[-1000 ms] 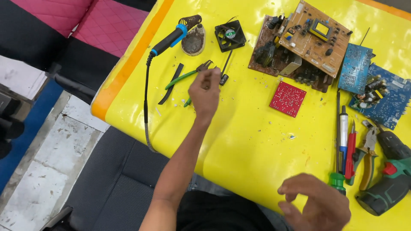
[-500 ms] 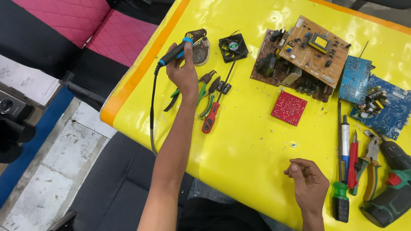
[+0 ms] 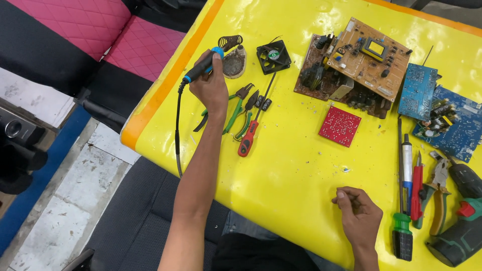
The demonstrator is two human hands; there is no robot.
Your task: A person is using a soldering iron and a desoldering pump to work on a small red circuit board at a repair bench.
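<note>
My left hand (image 3: pixel 211 88) grips the blue handle of a soldering iron (image 3: pixel 201 66), whose tip points toward the coiled stand (image 3: pixel 231 52) at the far left of the yellow table (image 3: pixel 291 165). The iron's black cord (image 3: pixel 177 135) hangs over the table edge. Green-handled pliers (image 3: pixel 235 113) and a red-handled screwdriver (image 3: pixel 251 133) lie just right of that hand. My right hand (image 3: pixel 360 216) rests near the front edge with fingers curled and nothing in it. A small red circuit board (image 3: pixel 340 125) lies between the hands.
A black fan (image 3: pixel 273 56), a brown circuit board stack (image 3: pixel 359 62) and blue boards (image 3: pixel 442 113) sit at the back. Screwdrivers (image 3: pixel 405 185), pliers (image 3: pixel 439 195) and a green drill (image 3: pixel 459 236) lie at the right. A black chair seat (image 3: pixel 130 221) is below the table.
My left hand left the pliers, reached to the soldering iron and now holds its handle. My right hand drew back slightly and curled near the front edge.
</note>
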